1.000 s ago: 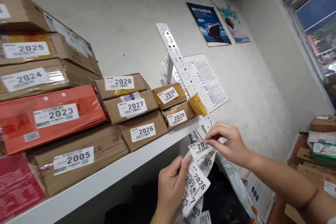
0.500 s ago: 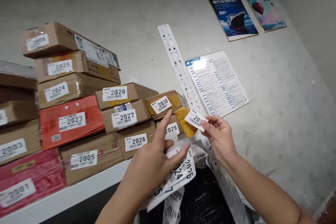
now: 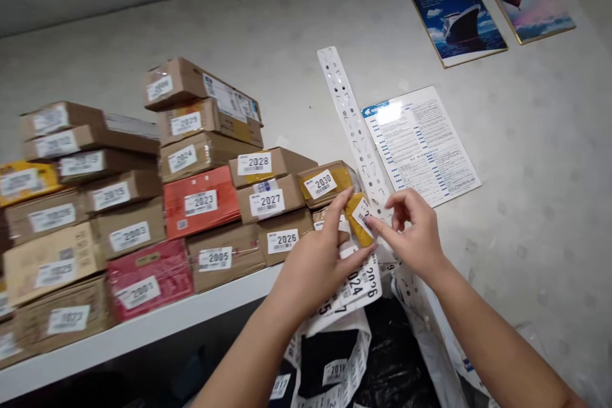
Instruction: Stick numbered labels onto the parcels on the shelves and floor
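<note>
My left hand [image 3: 318, 261] has its index finger and thumb around a small yellow packet [image 3: 359, 233]. Its other fingers are curled over a strip of white number labels [image 3: 356, 290], which hangs and loops below the palm. My right hand [image 3: 414, 233] is bent at the packet's right side, its thumb on a white label [image 3: 364, 211] lying against the packet's face. That label's number is partly covered. Just left of the packet is a brown box [image 3: 327, 183] labelled 2030, above another box mostly hidden by my left hand.
Stacked parcels with number labels, among them a red one [image 3: 224, 194], line a white shelf [image 3: 191, 312] to the left. A perforated white metal upright [image 3: 351, 121] rises at the shelf's end. Black plastic [image 3: 396, 350] lies below. A printed sheet [image 3: 430, 153] is on the wall.
My view has swung left, showing more parcels. My right hand has brought the label against the yellow packet, and my left index finger and thumb have closed in around the packet.
</note>
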Tool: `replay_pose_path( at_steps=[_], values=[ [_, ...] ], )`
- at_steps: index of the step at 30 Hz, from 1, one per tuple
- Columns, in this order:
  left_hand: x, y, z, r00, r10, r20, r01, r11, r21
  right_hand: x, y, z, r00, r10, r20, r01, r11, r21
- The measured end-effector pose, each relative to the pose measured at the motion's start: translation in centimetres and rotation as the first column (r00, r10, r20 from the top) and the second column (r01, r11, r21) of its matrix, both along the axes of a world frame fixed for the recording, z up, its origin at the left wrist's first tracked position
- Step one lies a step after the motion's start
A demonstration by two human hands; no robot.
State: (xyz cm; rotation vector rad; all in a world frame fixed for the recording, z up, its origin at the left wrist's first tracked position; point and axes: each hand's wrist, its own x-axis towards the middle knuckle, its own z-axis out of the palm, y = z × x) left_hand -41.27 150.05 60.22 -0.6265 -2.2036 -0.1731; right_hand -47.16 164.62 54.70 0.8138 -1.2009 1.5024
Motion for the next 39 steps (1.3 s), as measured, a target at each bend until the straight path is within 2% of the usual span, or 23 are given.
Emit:
replay_pose_path(
  at_steps=[3, 4, 6, 9, 11, 12, 13, 16, 18, 19, 20, 22, 25, 28, 30, 31, 33, 36, 39],
  values=[
    [0.3, -0.4, -0.6, 0.999, 0.037, -0.028, -0.038, 0.999, -0.039, 0.9, 0.0, -0.5, 0.984, 0.033, -0.177, 0.011, 0.971, 0.237],
    [0.3, -0.7, -0.9, 0.998, 0.054, -0.039, -0.056, 0.997, -0.046, 1.1, 0.2, -0.5, 0.983, 0.047, -0.18, 0.001, 0.966, 0.258],
    [0.1, -1.1, -1.4, 0.995, 0.085, -0.054, -0.088, 0.995, -0.047, 1.4, 0.7, 0.4, 0.986, 0.019, -0.167, 0.014, 0.98, 0.198],
    [-0.4, -1.0, -2.2, 0.99, 0.127, -0.058, -0.129, 0.991, -0.033, 0.9, 1.6, 4.4, 0.979, -0.107, -0.173, 0.125, 0.987, 0.1],
    [-0.6, -0.4, -2.6, 0.989, 0.137, -0.059, -0.138, 0.99, -0.015, -0.3, 1.7, 8.4, 0.966, -0.191, -0.173, 0.224, 0.954, 0.198],
    [-0.6, 0.0, -2.8, 0.989, 0.139, -0.058, -0.14, 0.99, -0.005, -1.1, 1.5, 10.3, 0.96, -0.226, -0.167, 0.268, 0.914, 0.305],
    [-0.5, 0.2, -2.9, 0.988, 0.143, -0.054, -0.143, 0.99, 0.006, -1.8, 1.3, 12.1, 0.949, -0.264, -0.173, 0.313, 0.848, 0.427],
    [-0.1, -0.4, -2.5, 0.982, 0.187, -0.001, -0.187, 0.982, 0.042, -3.1, -0.1, 15.8, 0.886, -0.398, -0.239, 0.442, 0.563, 0.698],
    [-0.1, -1.8, -1.7, 0.971, 0.237, 0.041, -0.239, 0.968, 0.078, -3.0, -1.2, 16.6, 0.834, -0.465, -0.299, 0.498, 0.399, 0.77],
    [-0.2, -2.6, -1.3, 0.964, 0.261, 0.056, -0.266, 0.959, 0.101, -2.7, -1.8, 16.6, 0.812, -0.487, -0.322, 0.519, 0.347, 0.781],
    [-0.5, -3.4, -0.8, 0.957, 0.28, 0.068, -0.287, 0.949, 0.128, -2.3, -2.3, 16.6, 0.794, -0.507, -0.335, 0.535, 0.321, 0.781],
    [-1.2, -4.8, 0.1, 0.952, 0.291, 0.094, -0.304, 0.934, 0.185, -1.5, -3.3, 16.4, 0.764, -0.563, -0.316, 0.555, 0.322, 0.767],
    [-2.3, -5.4, 0.8, 0.967, 0.227, 0.117, -0.251, 0.926, 0.282, -0.6, -4.1, 16.3, 0.71, -0.665, -0.231, 0.545, 0.311, 0.778],
    [-3.0, -4.8, 0.9, 0.986, 0.072, 0.149, -0.124, 0.916, 0.381, 0.3, -4.3, 16.1, 0.662, -0.722, -0.199, 0.519, 0.25, 0.817],
    [-3.3, -4.3, 0.9, 0.981, -0.057, 0.183, -0.034, 0.887, 0.46, 0.8, -4.3, 15.7, 0.639, -0.75, -0.168, 0.505, 0.244, 0.828],
    [-3.5, -4.2, 0.8, 0.974, -0.119, 0.192, 0.006, 0.864, 0.504, 1.0, -4.3, 15.5, 0.635, -0.759, -0.144, 0.5, 0.261, 0.826],
    [-3.8, -4.3, 0.6, 0.955, -0.233, 0.182, 0.085, 0.806, 0.586, 1.2, -4.3, 15.1, 0.658, -0.749, -0.086, 0.485, 0.334, 0.808],
    [-4.0, -4.9, 0.1, 0.92, -0.363, 0.148, 0.195, 0.753, 0.629, 1.0, -4.1, 14.8, 0.713, -0.698, -0.059, 0.489, 0.436, 0.755],
    [-3.6, -5.7, -0.3, 0.878, -0.462, 0.125, 0.293, 0.725, 0.624, 0.8, -3.7, 14.7, 0.708, -0.695, -0.124, 0.555, 0.44, 0.705]
  ],
)
